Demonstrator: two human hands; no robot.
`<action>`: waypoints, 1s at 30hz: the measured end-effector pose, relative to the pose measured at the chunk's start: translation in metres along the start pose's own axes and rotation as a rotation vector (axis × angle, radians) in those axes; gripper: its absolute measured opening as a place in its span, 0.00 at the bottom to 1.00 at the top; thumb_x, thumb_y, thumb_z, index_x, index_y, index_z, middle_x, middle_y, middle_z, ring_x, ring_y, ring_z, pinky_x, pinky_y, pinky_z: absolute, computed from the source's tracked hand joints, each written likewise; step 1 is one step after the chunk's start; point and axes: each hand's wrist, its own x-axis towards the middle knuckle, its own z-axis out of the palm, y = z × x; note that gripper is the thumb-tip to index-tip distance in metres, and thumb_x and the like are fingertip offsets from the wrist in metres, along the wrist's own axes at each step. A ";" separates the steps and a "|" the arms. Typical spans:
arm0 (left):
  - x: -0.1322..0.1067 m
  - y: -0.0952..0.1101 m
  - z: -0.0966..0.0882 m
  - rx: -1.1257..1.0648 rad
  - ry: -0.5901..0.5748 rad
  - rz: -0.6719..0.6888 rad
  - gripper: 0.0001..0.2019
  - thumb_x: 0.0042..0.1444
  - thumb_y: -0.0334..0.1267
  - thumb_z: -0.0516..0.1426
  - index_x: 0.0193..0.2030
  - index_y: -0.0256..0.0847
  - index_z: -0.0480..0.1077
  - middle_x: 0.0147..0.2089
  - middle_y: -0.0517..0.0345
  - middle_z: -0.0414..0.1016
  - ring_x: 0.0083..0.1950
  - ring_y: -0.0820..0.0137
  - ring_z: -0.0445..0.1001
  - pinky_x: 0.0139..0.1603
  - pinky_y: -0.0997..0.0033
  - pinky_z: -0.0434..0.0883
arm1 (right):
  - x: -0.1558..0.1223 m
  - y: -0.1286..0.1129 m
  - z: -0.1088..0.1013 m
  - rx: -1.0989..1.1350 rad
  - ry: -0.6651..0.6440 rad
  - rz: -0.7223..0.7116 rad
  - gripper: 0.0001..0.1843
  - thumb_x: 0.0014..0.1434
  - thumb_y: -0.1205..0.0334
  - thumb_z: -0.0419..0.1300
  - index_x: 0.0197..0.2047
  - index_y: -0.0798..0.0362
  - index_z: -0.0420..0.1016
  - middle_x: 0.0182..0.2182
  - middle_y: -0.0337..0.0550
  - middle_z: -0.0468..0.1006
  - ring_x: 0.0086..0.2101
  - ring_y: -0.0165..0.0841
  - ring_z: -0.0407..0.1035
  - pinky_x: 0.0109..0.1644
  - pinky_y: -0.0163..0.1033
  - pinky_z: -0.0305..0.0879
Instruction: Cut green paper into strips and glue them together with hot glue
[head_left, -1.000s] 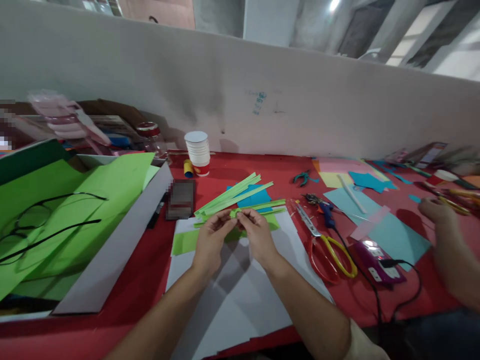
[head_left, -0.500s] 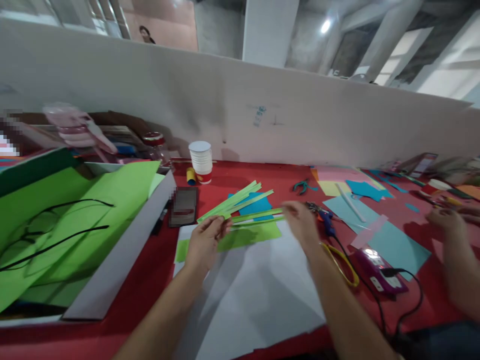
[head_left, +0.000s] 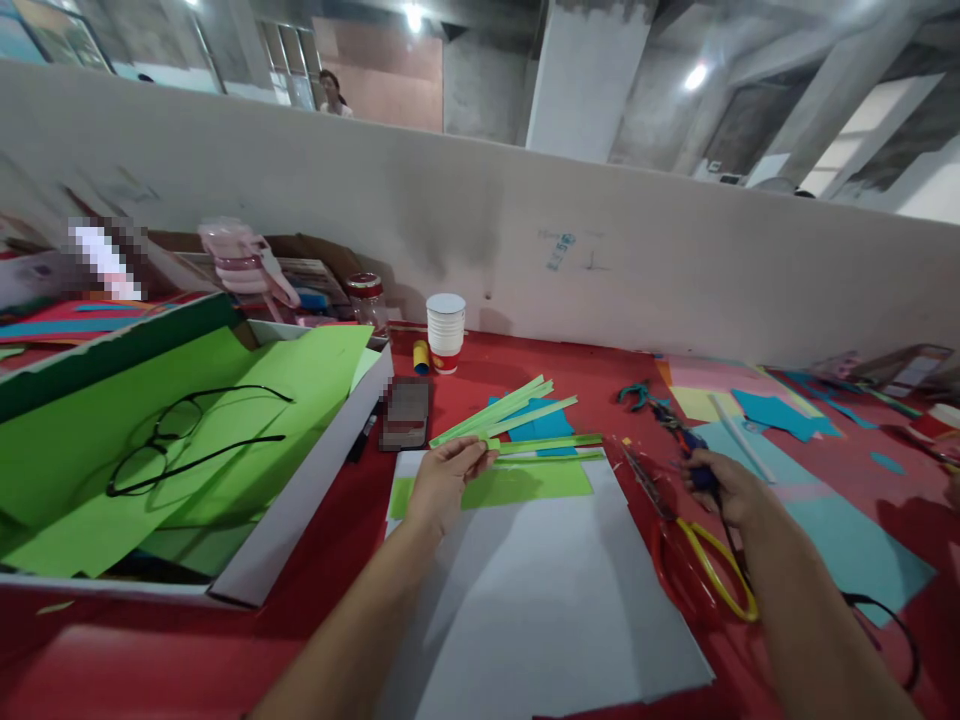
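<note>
My left hand (head_left: 444, 484) pinches the near end of a green paper strip (head_left: 551, 442) that stretches right over a green sheet (head_left: 525, 484) on white card (head_left: 540, 600). My right hand (head_left: 724, 488) has closed around the blue glue gun (head_left: 694, 440) on the red table (head_left: 300, 560), its black cord running back under my forearm. More green strips (head_left: 499, 410) lie fanned over a blue paper (head_left: 540, 425) just beyond.
Scissors with yellow and red handles (head_left: 697, 565) lie beside my right wrist. Teal pliers (head_left: 637, 394), coloured paper sheets (head_left: 750, 410), a paper cup stack (head_left: 445, 330), a phone (head_left: 406, 412) and a box of green paper with spectacles (head_left: 172, 440) surround the work.
My right hand let go of the strip, swung right and closed on the glue gun. The left hand kept the strip. The view shifted, and the other person's hand left the right edge.
</note>
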 end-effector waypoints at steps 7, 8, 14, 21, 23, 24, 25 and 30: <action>-0.001 0.001 0.002 0.016 0.006 -0.031 0.09 0.39 0.31 0.68 0.27 0.34 0.73 0.25 0.58 0.76 0.29 0.73 0.76 0.35 0.75 0.74 | -0.068 -0.027 0.019 0.752 -0.206 -0.235 0.15 0.37 0.67 0.68 0.32 0.52 0.73 0.30 0.40 0.78 0.28 0.31 0.72 0.27 0.32 0.69; -0.001 0.000 0.002 0.021 -0.008 -0.039 0.09 0.39 0.32 0.68 0.27 0.35 0.73 0.24 0.59 0.76 0.30 0.72 0.77 0.34 0.75 0.74 | -0.080 -0.030 0.025 0.796 -0.256 -0.229 0.17 0.37 0.64 0.70 0.34 0.52 0.73 0.30 0.40 0.78 0.27 0.30 0.71 0.26 0.31 0.68; -0.004 0.000 0.002 0.041 -0.070 -0.046 0.13 0.36 0.34 0.69 0.29 0.35 0.74 0.25 0.60 0.76 0.27 0.74 0.76 0.31 0.78 0.72 | -0.126 -0.025 0.063 0.827 -0.471 -0.186 0.23 0.40 0.53 0.73 0.37 0.52 0.71 0.26 0.35 0.74 0.21 0.25 0.65 0.24 0.29 0.63; -0.006 0.002 0.007 0.064 -0.034 -0.061 0.12 0.37 0.33 0.69 0.31 0.34 0.76 0.24 0.58 0.77 0.26 0.74 0.75 0.32 0.77 0.72 | -0.137 -0.012 0.079 0.656 -0.570 -0.288 0.23 0.52 0.46 0.64 0.47 0.48 0.66 0.35 0.39 0.76 0.24 0.28 0.69 0.25 0.33 0.63; -0.007 0.002 0.008 0.053 -0.028 -0.074 0.12 0.36 0.31 0.69 0.32 0.34 0.77 0.25 0.58 0.78 0.27 0.74 0.76 0.35 0.75 0.72 | -0.138 -0.010 0.080 0.600 -0.545 -0.386 0.20 0.55 0.46 0.62 0.43 0.49 0.65 0.28 0.36 0.74 0.22 0.27 0.66 0.25 0.33 0.61; -0.007 0.001 0.008 0.050 -0.027 -0.082 0.13 0.35 0.30 0.69 0.32 0.35 0.78 0.26 0.58 0.78 0.28 0.74 0.76 0.37 0.74 0.73 | -0.138 -0.009 0.081 0.562 -0.529 -0.431 0.18 0.56 0.45 0.60 0.41 0.50 0.65 0.25 0.34 0.72 0.21 0.27 0.65 0.25 0.33 0.60; -0.007 0.001 0.007 0.051 -0.028 -0.090 0.14 0.34 0.30 0.69 0.32 0.35 0.78 0.26 0.59 0.78 0.28 0.74 0.76 0.38 0.74 0.73 | -0.138 -0.009 0.081 0.516 -0.515 -0.468 0.17 0.57 0.45 0.58 0.39 0.50 0.65 0.22 0.33 0.70 0.21 0.27 0.63 0.25 0.33 0.59; -0.006 -0.002 0.004 0.100 -0.077 -0.078 0.16 0.34 0.32 0.69 0.35 0.37 0.79 0.27 0.61 0.78 0.29 0.75 0.76 0.39 0.75 0.71 | -0.140 -0.006 0.084 0.321 -0.527 -0.560 0.16 0.62 0.45 0.52 0.39 0.50 0.63 0.19 0.31 0.65 0.22 0.28 0.60 0.28 0.34 0.58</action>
